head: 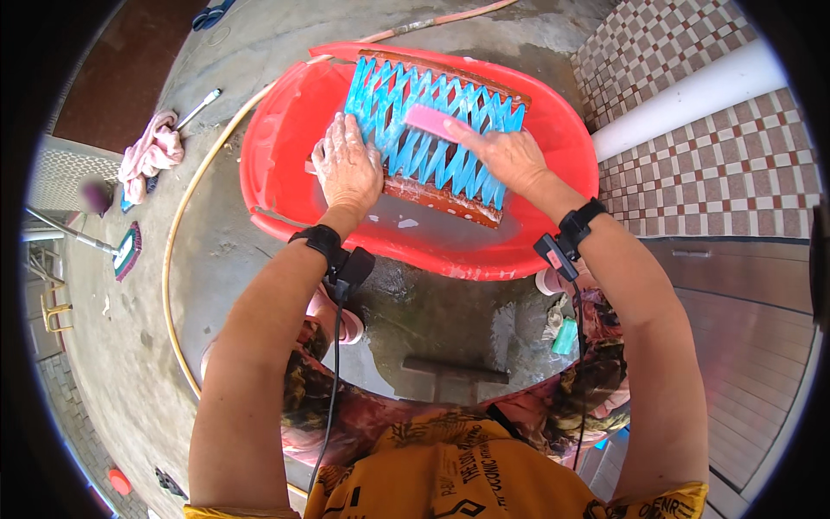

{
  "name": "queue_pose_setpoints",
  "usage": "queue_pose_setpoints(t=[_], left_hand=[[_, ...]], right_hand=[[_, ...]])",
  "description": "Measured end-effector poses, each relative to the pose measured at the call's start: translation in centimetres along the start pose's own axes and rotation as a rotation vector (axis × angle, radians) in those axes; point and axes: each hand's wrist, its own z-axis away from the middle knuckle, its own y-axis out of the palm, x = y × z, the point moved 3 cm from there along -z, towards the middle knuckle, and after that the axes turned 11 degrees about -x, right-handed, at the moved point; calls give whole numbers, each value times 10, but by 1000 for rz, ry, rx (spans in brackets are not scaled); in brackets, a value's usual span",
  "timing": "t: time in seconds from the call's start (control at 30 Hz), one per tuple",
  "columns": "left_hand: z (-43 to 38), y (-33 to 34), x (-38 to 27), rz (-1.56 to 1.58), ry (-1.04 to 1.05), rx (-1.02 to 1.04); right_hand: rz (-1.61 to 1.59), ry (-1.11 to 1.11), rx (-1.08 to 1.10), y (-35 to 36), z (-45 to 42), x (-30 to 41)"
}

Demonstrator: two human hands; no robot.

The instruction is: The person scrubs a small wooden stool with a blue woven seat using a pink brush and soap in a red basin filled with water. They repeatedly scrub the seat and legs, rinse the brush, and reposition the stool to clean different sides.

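A wooden frame laced with blue webbing straps, which looks like a folding stool seat, lies tilted in a red plastic tub. White suds cling to its straps and to the lower wooden rail. My left hand grips the frame's left end, fingers over the edge of the straps; its fingertip contact is partly hidden. In my right hand is a pink scrubbing brush, held over the middle of the webbing. Cloudy water stands in the tub's bottom.
A yellowish hose curves around the tub's left side. Tiled wall and a white pipe bound the right. Further left are a floor brush and a pink cloth. A green bar lies by my foot on wet concrete.
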Motion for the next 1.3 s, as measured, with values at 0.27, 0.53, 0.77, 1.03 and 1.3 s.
queue_pose_setpoints(t=[0.27, 0.53, 0.77, 1.03, 1.3], left_hand=[[0, -5, -2, 10, -9, -17], [0, -8, -2, 51, -10, -34], [0, -11, -6, 18, -54, -47], [0, -9, -4, 48, -63, -62], [4, -9, -4, 124, -133, -109]], right_hand=[[-177, -54, 30, 4, -21, 8], [0, 81, -62, 3, -66, 0], [3, 138, 36, 24, -95, 13], [-243, 220, 51, 57, -117, 32], [-265, 60, 148, 28, -105, 30]])
